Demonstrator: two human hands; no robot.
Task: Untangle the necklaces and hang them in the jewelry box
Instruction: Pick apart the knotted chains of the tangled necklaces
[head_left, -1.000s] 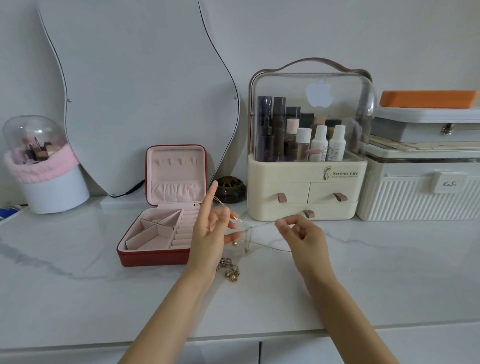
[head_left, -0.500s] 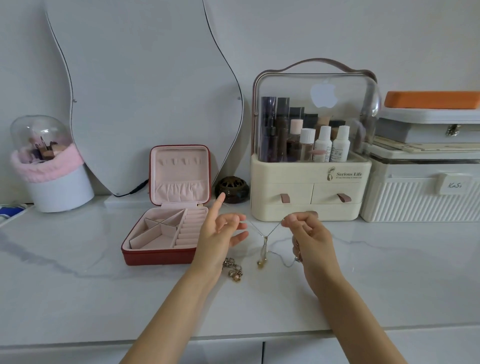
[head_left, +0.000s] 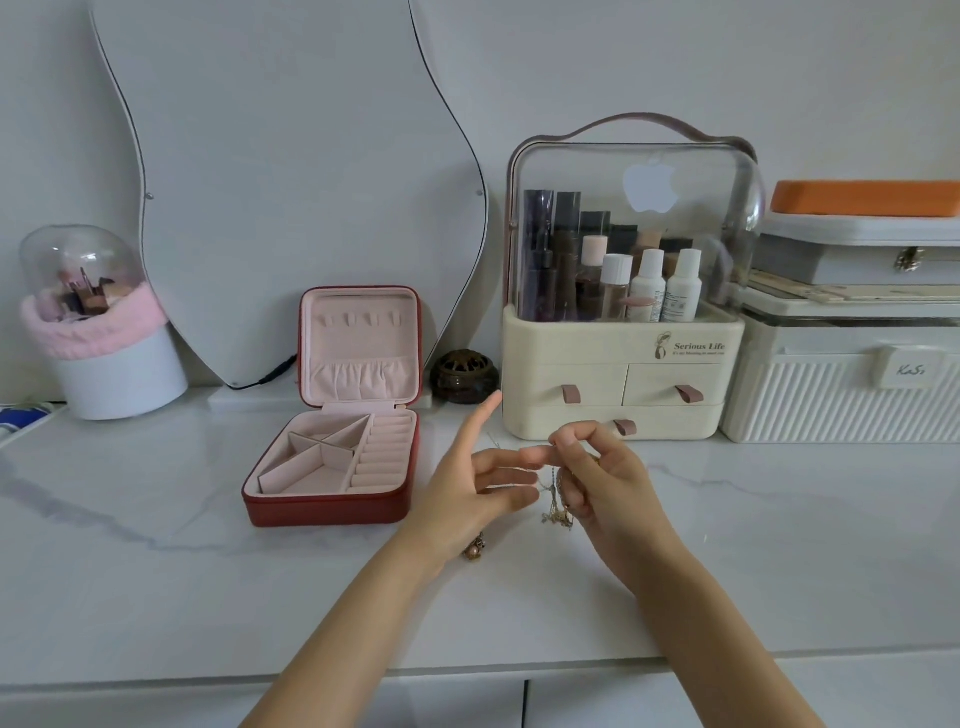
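Note:
The red jewelry box (head_left: 332, 506) stands open on the marble counter, with its pink lid upright and several hooks in the lid. In front of the cream organizer, my right hand (head_left: 605, 480) pinches a thin gold necklace chain. A tangled bunch of that necklace (head_left: 558, 512) hangs below its fingers. My left hand (head_left: 475, 486) is just left of it with fingers spread and straight, the index pointing up. Its middle fingertip meets my right fingertips, and a fine strand of chain runs past it. A second pendant necklace (head_left: 474, 550) lies on the counter, partly hidden under my left wrist.
A cream cosmetics organizer (head_left: 623, 382) with a clear dome stands behind my hands. White ribbed storage boxes (head_left: 841, 395) are at the right. A small dark incense holder (head_left: 465, 376), a wavy mirror (head_left: 291, 171) and a domed brush holder (head_left: 111, 364) line the back.
My hands have come together, so the chain once stretched between them now hangs bunched under my right fingers. My left fingers have straightened out.

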